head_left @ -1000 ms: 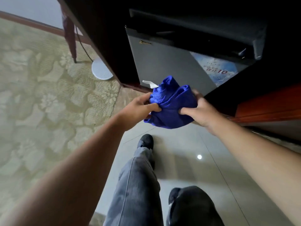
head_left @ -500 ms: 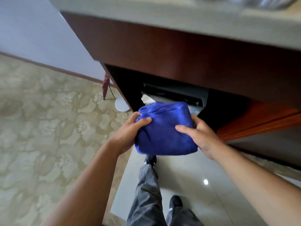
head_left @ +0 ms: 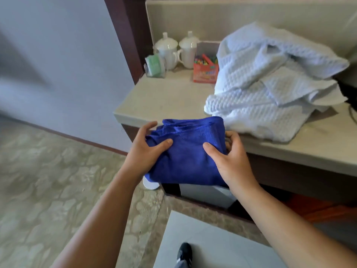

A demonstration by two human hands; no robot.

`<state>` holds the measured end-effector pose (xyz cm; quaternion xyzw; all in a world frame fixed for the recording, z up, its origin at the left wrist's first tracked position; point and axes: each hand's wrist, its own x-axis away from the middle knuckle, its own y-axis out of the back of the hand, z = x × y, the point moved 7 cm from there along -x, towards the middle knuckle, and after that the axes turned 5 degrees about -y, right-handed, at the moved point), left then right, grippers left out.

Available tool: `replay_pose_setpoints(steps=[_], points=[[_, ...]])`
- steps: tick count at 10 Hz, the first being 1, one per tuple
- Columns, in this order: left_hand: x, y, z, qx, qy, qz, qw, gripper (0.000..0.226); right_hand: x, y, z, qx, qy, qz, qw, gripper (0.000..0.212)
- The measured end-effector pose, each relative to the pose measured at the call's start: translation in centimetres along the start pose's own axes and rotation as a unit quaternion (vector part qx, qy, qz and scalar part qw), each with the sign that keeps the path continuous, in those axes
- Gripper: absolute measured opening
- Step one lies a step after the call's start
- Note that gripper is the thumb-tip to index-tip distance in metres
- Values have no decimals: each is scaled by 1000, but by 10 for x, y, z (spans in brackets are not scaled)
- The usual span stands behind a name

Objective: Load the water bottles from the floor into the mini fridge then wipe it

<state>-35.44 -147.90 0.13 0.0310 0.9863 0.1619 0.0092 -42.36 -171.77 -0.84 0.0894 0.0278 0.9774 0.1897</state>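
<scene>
Blue cloth (head_left: pixel 185 157): terry, folded into a thick pad, held in the air in front of the counter's front edge, its top fold level with the countertop lip. Left hand (head_left: pixel 143 151): grips the cloth's left edge, thumb lying on the near face, fingers curled over the upper corner. Right hand (head_left: pixel 231 161): grips the right edge, thumb pressed on the near face, fingers wrapped round behind. Mini fridge (head_left: pixel 204 194): grey, set in the dark recess under the counter, directly below the cloth; only a part of its top and front shows, and whether the door is closed cannot be told. Counter (head_left: pixel 164 97): pale stone top over dark wood. White waffle-weave towel (head_left: pixel 270 84): heaped loosely on the counter's right part, its lower fold just behind the cloth. Two white lidded cups (head_left: pixel 166 49): side by side at the back left corner. Green packet (head_left: pixel 154 65): in a clear holder, just left of the cups. Red box (head_left: pixel 205 71): right of the cups, touching the towel. White disc (head_left: pixel 149 184): on the floor below the left hand. Patterned carpet (head_left: pixel 48 180): left. Grey tile (head_left: pixel 212 248): bottom centre, with one black shoe (head_left: pixel 185 252) on it.
</scene>
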Motion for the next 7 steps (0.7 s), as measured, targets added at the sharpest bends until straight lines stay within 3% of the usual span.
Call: replay_pose_setpoints(steps=[2,4,5,6,7], points=[[-100,44,-51,-50,-64,-45,996,66,-62,-45,66,5,35,-42,999,37],[-174,39,-43,-123,-61,20,990,86,-115,-75,79,125,26,-38,991,64],[-188,29,-13,-241,-57,44,968,87,-115,-85,81,209,64,-46,975,65],[-183,25,-10,-267,-83,24,960,79,-106,-80,91,205,106,-65,971,55],[-178,22,-25,-264,-133,-15,955,62,-102,-52,110,124,122,-85,981,34]])
